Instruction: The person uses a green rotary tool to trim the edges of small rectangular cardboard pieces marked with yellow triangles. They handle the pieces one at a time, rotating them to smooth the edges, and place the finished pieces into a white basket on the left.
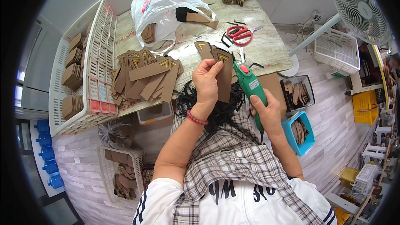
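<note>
My left hand (206,81) pinches a brown strip (225,84) with a yellow chevron near its dark-edged top, held upright over the table's front edge. Wrapped in my right hand (268,110) is a green corded power tool (255,93) with a red button. Its metal tip is right beside the strip's upper edge; I cannot tell if they touch. Another brown strip (203,49) shows just behind the held one. To the left lies a loose pile of similar strips (141,79). Black trimmings (189,102) cover my lap below my hands.
Red-handled scissors (241,37) and black scraps lie on the table (191,64). A white plastic bag (154,8) with brown pieces stands behind. A white basket (104,50) borders the left, a fan (362,10) the right. Blue (309,141) and black (310,87) bins hold brown pieces.
</note>
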Tool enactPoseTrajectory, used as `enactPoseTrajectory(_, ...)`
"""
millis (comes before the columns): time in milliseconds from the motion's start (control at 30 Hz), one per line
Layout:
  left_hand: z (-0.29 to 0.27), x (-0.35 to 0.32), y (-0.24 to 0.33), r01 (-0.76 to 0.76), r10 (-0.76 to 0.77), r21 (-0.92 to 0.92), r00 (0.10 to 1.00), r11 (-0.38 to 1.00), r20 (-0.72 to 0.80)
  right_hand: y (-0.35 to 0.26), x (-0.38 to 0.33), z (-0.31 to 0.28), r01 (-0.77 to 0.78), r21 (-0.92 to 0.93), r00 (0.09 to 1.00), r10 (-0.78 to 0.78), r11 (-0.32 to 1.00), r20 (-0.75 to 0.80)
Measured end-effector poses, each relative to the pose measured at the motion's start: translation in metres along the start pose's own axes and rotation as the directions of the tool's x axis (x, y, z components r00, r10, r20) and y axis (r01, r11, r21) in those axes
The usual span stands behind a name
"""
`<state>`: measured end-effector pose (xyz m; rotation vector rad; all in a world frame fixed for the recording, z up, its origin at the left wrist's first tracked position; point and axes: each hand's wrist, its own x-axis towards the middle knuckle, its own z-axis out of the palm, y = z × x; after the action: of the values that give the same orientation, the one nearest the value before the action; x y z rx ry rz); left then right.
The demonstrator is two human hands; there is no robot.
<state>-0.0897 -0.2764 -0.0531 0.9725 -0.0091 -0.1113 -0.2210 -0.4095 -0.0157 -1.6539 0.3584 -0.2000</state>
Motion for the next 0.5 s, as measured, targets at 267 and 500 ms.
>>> enactPoseTrajectory(267, -0.008, 0.011, 0.008, -0.108, 0.107, 0.18, 0.994, 0.978, 0.012, 0.002, -0.002, -0.003, 0.02, -0.043, 0.999, -0.018, 0.999, 0.044)
enactPoseTrajectory(500, -0.008, 0.012, 0.021, -0.154, 0.139, 0.297, 0.988, 0.942, 0.07, 0.003, -0.002, -0.002, 0.028, -0.019, 0.999, -0.027, 0.999, 0.03)
